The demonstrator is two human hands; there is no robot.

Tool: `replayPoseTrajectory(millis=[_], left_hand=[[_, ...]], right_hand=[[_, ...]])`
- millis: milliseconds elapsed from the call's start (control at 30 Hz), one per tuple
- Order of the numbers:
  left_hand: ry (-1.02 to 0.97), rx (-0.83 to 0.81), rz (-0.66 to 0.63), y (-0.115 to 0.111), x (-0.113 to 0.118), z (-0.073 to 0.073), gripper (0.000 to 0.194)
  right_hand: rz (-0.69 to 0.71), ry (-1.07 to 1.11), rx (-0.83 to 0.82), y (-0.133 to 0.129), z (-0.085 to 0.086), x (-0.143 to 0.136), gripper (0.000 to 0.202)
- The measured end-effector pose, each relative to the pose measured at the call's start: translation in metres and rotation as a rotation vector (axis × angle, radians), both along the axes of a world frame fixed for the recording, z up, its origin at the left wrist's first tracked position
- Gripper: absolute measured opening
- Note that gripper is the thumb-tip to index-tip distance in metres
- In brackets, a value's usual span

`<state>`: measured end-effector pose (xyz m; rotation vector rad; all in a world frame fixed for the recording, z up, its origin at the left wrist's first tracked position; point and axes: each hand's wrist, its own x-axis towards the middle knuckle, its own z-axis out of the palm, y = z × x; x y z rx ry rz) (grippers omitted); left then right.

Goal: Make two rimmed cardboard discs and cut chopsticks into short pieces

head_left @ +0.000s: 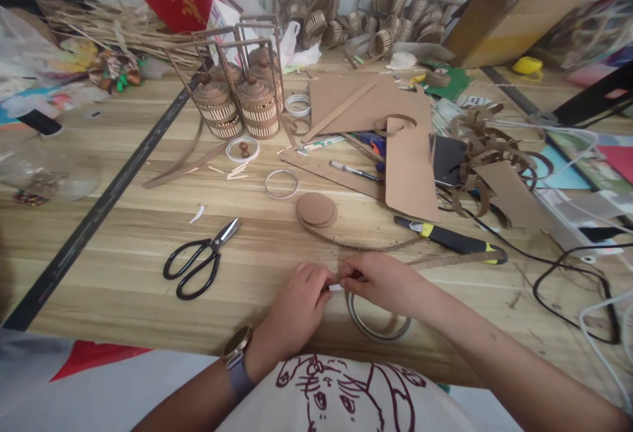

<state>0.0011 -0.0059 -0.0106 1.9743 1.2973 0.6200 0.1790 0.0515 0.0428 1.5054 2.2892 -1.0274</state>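
My left hand (305, 297) pinches one end of a small white strip (335, 287) near the table's front edge. On the strip's other side, my right hand (376, 281) is closed, its fingertips at a brown cardboard strip and the white piece; its exact grip is partly hidden. A ring (380, 333) lies below my right hand, partly covered by it. Beyond the hands are round cardboard discs (315, 210), stacked, with a narrow corrugated strip curving beside them. Black-handled scissors (202, 260) lie spread to the left. A thin white ring (281, 183) rests farther back.
A yellow-black utility knife (452, 239) lies right of the hands. Cardboard sheets (410, 178) and curled strips (477, 148) cover the right side, with cables (564, 254) beyond. Small lidded baskets with tall handles (260, 109) stand at the back left.
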Motion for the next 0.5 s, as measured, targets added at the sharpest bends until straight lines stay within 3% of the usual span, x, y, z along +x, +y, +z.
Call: replayPoseTrajectory(millis=[500], left_hand=[[0.01, 0.01, -0.024, 0.0001, -0.0007, 0.0006, 0.016]], right_hand=[[0.058, -0.118, -0.005, 0.0039, 0.0041, -0.0069, 0.015]])
